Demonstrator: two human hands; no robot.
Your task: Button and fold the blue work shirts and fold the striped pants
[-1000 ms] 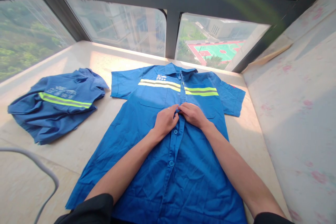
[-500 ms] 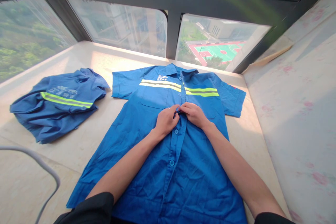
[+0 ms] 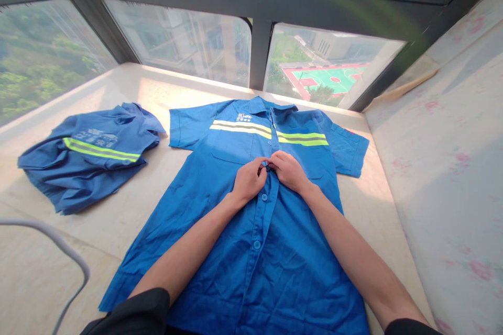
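As our two hands meet on the front opening of the blue shirt (image 3: 293, 230), the left hand (image 3: 250, 178) and right hand (image 3: 288, 171) both have their fingertips pinched closed on its edge, almost touching; exactly what lies between them is hidden. Just below our fingers sits a button (image 3: 264, 197). The shirt lies flat, front up, sleeves spread, on a pale ledge (image 3: 157, 180). Its collar comes near the window frame (image 3: 259, 63), leaving a narrow margin, and its hem runs out of view below. On our right, a slim strip of ledge separates the sleeve from the wall (image 3: 451, 193). On our left there is wider room, bounded by a crumpled blue garment (image 3: 106, 180) and, nearer us, a grey cable (image 3: 85, 272).
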